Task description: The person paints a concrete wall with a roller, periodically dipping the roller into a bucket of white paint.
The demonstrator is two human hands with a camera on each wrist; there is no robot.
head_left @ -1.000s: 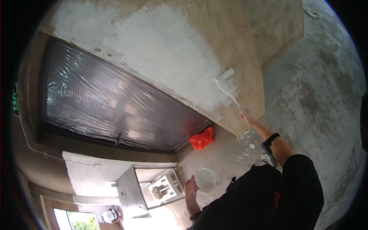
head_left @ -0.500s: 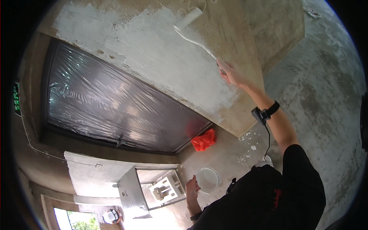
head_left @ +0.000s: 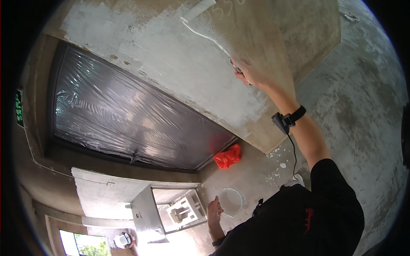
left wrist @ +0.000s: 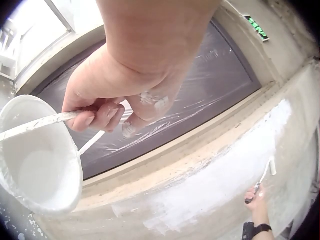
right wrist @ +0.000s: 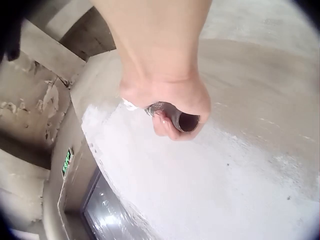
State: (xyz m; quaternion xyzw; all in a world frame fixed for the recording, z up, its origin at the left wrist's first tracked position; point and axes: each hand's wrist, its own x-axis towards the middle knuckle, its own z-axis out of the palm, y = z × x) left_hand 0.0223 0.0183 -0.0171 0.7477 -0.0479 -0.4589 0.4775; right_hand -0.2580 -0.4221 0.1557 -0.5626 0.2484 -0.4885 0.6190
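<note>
Wall coating, partly covered. Pale coat (head_left: 171, 51) lies in a broad, ragged-edged band on the wall (head_left: 260, 42), alongside the film-covered panel (head_left: 128, 106). Roller (head_left: 199, 11) at the upper edge of the head view, over the border between coat and bare wall, near the scrawled marks (head_left: 228, 7); whether the sleeve touches the surface, cannot tell. Right hand (head_left: 252, 74) grips the roller's grip, fingers curled round it. Left hand (left wrist: 120, 85) holds the bucket handle (left wrist: 40, 124), fingers bent and closed on it; white bucket (left wrist: 42, 170) hangs below, whitish inside, amount of coating left unclear. Done, by my reading: the middle of the band, fairly solid though streaky, with thinner patches and rough margins. Lacking: the brown strip on the side away from the panel, the marks, the lower corner near the floor (head_left: 354, 128), and the adjoining face (head_left: 309, 34), if that is to be coated at all. Estimate: well under way on this stretch, not finished; edges look the least complete. Pale splashes (head_left: 282, 165) on the floor near the corner.
</note>
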